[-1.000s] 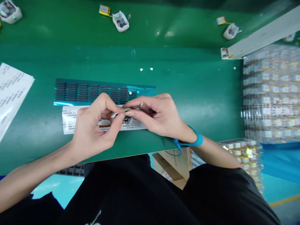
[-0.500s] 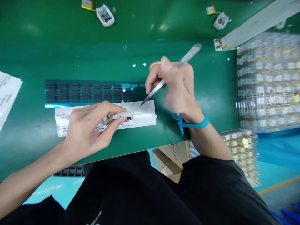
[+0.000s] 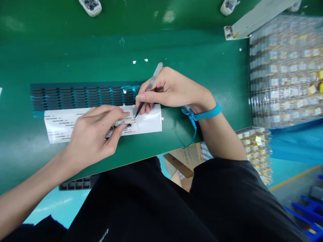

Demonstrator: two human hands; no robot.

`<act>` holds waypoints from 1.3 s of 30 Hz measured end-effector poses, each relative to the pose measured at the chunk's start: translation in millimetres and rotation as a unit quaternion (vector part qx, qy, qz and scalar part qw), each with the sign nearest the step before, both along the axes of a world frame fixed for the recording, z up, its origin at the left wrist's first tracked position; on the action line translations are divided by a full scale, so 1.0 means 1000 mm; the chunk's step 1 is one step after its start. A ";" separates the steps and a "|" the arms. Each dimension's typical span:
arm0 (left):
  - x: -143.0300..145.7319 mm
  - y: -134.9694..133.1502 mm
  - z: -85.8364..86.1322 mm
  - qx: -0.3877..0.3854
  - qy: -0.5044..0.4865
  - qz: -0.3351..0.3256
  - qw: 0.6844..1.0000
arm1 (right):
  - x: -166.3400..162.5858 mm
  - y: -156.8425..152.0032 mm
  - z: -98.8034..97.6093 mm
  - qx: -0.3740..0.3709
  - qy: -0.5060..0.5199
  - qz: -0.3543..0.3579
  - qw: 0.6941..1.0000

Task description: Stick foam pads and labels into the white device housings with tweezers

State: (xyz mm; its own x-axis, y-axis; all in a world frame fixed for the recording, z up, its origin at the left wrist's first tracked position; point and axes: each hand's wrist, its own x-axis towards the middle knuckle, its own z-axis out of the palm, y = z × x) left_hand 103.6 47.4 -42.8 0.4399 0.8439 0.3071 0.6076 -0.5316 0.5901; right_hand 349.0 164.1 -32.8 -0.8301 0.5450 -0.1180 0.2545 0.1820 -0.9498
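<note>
My left hand (image 3: 97,131) pinches a small white electronic device (image 3: 123,121) between thumb and fingers, over a white printed backing sheet (image 3: 148,122). Dark parts show along the device's open side; the hand hides its rest. In my right hand (image 3: 161,90) are tweezers (image 3: 154,76), slanting down to the left. Their dark tip is close beside the device's right end, above the sheet; I cannot tell whether it touches. Behind the sheet lies a dark strip sheet (image 3: 75,97) with rows of narrow black pieces.
White device shells (image 3: 92,7) lie at the table's far side. Small white stickers (image 3: 134,62) dot the green table (image 3: 189,50). Stacked clear trays (image 3: 285,70) stand at the right, near a white metal bar (image 3: 254,18). A blue wrist strap (image 3: 208,112) trails its cord to the table edge.
My right hand has turned and moved left and down, bringing the tweezers' tip to the device. The left hand keeps its hold. The whole view has shifted slightly.
</note>
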 end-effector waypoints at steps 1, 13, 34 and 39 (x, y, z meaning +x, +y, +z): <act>0.000 0.000 0.000 0.005 0.002 0.001 1.000 | 0.000 0.000 -0.002 -0.010 -0.001 0.012 1.000; 0.004 -0.006 0.009 -0.063 -0.102 0.057 0.991 | -0.005 0.003 -0.007 -0.082 0.163 -0.088 0.979; 0.015 -0.010 0.029 -0.313 -0.304 0.105 0.893 | -0.031 -0.052 0.015 0.010 0.229 -0.216 0.949; 0.017 -0.013 0.027 -0.303 -0.308 0.111 0.895 | -0.032 -0.053 0.013 0.019 0.226 -0.220 0.949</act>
State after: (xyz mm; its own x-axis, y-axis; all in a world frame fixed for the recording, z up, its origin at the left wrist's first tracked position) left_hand 121.0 34.4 -15.4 0.1451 0.9832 -0.1109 0.1187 0.0940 0.9885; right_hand 316.7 111.2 -19.8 -0.4831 0.8468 0.2227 -0.1186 0.1887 -0.9748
